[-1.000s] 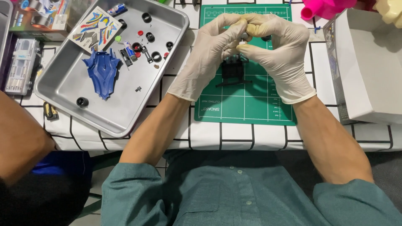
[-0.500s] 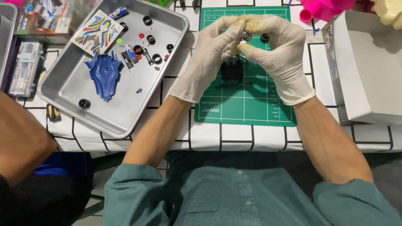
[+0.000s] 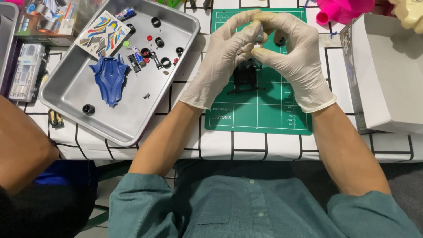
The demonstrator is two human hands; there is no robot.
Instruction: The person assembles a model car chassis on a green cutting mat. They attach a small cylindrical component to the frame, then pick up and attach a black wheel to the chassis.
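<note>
Both my hands wear pale gloves and meet above a green cutting mat (image 3: 264,110). My left hand (image 3: 220,61) and my right hand (image 3: 293,57) pinch a small grey and white part (image 3: 259,37) between their fingertips. Below them on the mat lies a black toy car chassis (image 3: 246,79), partly hidden by my fingers. A small black wheel (image 3: 281,42) shows just behind my right hand.
At the left, a metal tray (image 3: 79,88) holds a blue car body shell (image 3: 109,78), a sticker sheet (image 3: 103,35), black wheels and small parts. A white open box (image 3: 387,70) stands at right, a pink object (image 3: 343,9) behind it. Another person's arm (image 3: 22,145) is at lower left.
My hands stay together over the mat, fingers shifting slightly on the small part. The view has drifted a little; nothing else moved.
</note>
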